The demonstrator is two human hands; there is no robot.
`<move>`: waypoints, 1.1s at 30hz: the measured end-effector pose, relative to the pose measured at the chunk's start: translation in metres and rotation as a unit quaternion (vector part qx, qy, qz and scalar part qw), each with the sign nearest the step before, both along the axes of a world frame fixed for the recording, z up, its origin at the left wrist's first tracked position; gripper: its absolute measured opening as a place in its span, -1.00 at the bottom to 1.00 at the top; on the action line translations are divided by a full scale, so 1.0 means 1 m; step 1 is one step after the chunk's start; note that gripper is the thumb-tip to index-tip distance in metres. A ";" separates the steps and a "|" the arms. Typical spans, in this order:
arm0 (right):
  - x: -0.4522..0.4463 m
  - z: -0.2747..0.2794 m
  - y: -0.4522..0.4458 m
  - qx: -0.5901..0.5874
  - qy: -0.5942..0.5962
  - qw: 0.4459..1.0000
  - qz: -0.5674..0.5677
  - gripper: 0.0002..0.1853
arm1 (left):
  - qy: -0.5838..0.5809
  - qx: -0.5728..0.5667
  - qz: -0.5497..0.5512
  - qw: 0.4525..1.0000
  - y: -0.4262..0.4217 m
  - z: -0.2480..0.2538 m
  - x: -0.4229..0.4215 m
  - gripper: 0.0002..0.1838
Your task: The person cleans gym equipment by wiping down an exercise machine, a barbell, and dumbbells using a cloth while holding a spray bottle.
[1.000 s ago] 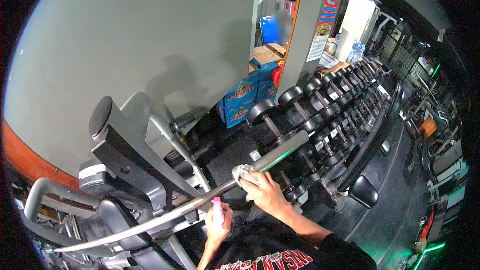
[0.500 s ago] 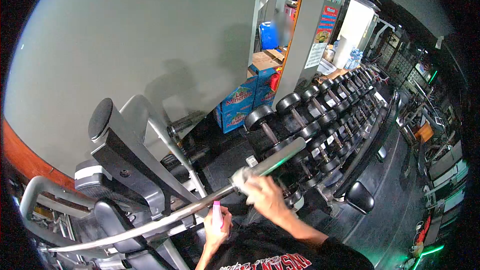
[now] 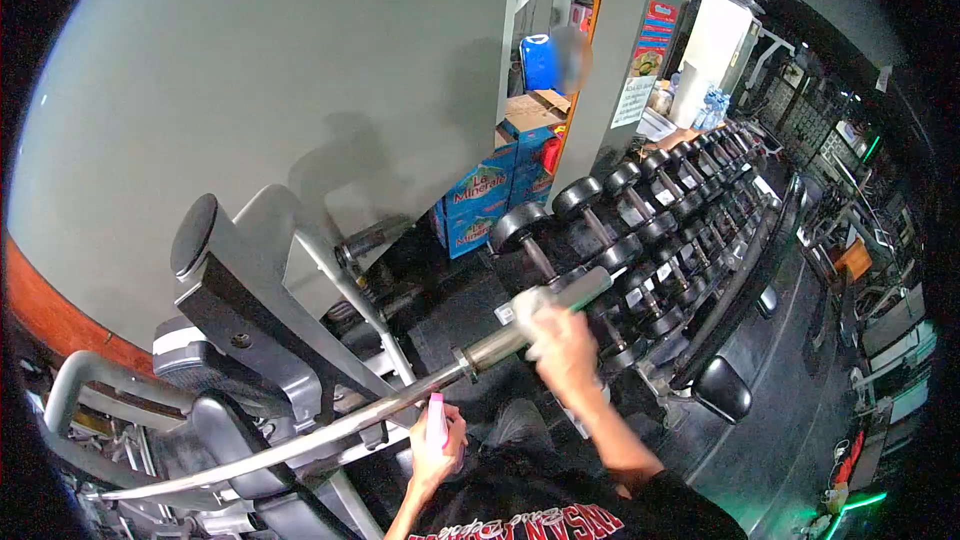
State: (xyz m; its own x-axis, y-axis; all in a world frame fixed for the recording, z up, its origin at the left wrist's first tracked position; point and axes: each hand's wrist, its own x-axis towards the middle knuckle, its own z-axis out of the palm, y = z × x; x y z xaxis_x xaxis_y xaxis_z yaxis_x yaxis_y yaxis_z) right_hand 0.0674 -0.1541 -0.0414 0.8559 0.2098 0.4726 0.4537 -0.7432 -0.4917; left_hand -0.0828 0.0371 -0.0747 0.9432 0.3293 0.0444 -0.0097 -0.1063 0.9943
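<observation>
A long metal barbell (image 3: 340, 430) runs diagonally across in front of me, its thick end sleeve (image 3: 494, 348) pointing toward the dumbbells. My right hand (image 3: 566, 352) is closed around a white cloth (image 3: 531, 309), which presses on the sleeve near its outer end. Below the bar, my left hand (image 3: 436, 452) grips what looks like a spray bottle (image 3: 436, 422) with a pink top. The fingers hide most of its body.
Rows of black dumbbells (image 3: 600, 230) fill a rack at the right. A padded bench machine (image 3: 250, 340) stands under the bar at the left. Blue cartons (image 3: 480, 202) are stacked by the grey wall (image 3: 250, 60). Black floor (image 3: 770, 410) stretches along the right.
My right hand has slid the cloth outward along the sleeve, up and to the right, baring the collar and inner sleeve. My left hand stays nearly where it was, still holding the bottle.
</observation>
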 end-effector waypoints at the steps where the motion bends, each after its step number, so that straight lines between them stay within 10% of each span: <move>1: -0.026 0.000 0.016 0.017 -0.014 0.995 0.099 -0.68 | 0.023 -0.006 0.001 1.000 -0.001 0.000 0.001 -0.92; 5: -0.032 -0.013 0.008 -0.006 -0.080 0.979 0.186 -0.72 | 0.011 -0.011 0.003 1.000 -0.003 0.015 0.002 -0.93; 12: 0.059 -0.009 -0.056 0.031 -0.092 0.992 -0.081 -0.73 | -0.034 0.071 -0.008 0.997 -0.004 0.008 -0.002 -0.90; 15: -0.004 0.006 0.012 0.062 0.018 0.998 0.019 -0.67 | -0.030 -0.108 0.005 0.994 -0.012 0.014 -0.001 -0.87; 20: -0.020 -0.002 0.016 0.057 -0.037 0.978 0.199 -0.65 | -0.020 -0.017 -0.018 1.000 -0.014 0.018 -0.001 -0.87; 28: 0.069 0.003 -0.070 -0.077 -0.084 0.988 -0.108 -0.70 | -0.018 -0.079 0.005 0.997 -0.012 0.010 -0.011 -0.90; 33: -0.024 -0.004 0.023 0.036 -0.006 0.980 0.197 -0.62 | -0.024 -0.027 -0.009 0.999 -0.016 0.017 -0.008 -0.87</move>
